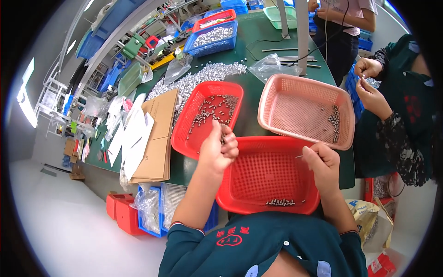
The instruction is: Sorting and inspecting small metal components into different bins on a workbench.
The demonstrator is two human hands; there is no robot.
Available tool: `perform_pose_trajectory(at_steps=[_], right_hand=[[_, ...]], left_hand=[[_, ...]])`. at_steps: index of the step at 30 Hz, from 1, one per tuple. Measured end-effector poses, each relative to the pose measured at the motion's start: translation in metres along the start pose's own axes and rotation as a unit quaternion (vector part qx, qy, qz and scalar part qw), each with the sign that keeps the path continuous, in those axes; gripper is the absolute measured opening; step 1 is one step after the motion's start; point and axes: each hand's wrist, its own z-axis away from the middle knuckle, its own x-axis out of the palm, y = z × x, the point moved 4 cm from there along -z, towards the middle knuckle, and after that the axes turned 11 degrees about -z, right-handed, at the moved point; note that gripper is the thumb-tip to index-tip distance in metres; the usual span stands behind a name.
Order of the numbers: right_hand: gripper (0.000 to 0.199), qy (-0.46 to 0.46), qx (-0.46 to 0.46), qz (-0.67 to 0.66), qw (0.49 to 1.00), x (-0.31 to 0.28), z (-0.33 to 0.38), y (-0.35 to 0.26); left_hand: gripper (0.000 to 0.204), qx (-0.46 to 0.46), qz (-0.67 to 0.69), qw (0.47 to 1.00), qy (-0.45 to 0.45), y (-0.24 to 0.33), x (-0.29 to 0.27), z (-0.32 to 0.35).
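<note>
Small metal parts (pixel 223 138) are gripped in the curled left hand (pixel 218 150) and a thin pin (pixel 299 156) is pinched by the right hand (pixel 324 165), with seemingly only a small cluster (pixel 280 202) done in the near basket (pixel 263 171) between them and many loose pieces (pixel 200 118) left beyond the left hand.

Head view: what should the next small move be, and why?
Probably bring the left hand toward the thin metal rod: that hand appears curled around small metal parts, while the right hand pinches the rod with its free tip pointing left, and the two hands are apart.
</note>
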Motion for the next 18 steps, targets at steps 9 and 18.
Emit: perform_pose_trajectory(at_steps=[9,18], right_hand=[[0.019,-0.019,0.055,-0.046,0.997,0.009,0.002,0.008],[0.018,-0.021,0.017,-0.033,0.999,0.012,0.002,0.008]], left_hand=[[0.032,-0.068,-0.07,0.988,-0.121,-0.029,0.045,0.011],[0.015,-0.131,-0.025,0.954,-0.268,-0.07,0.073,0.03]])
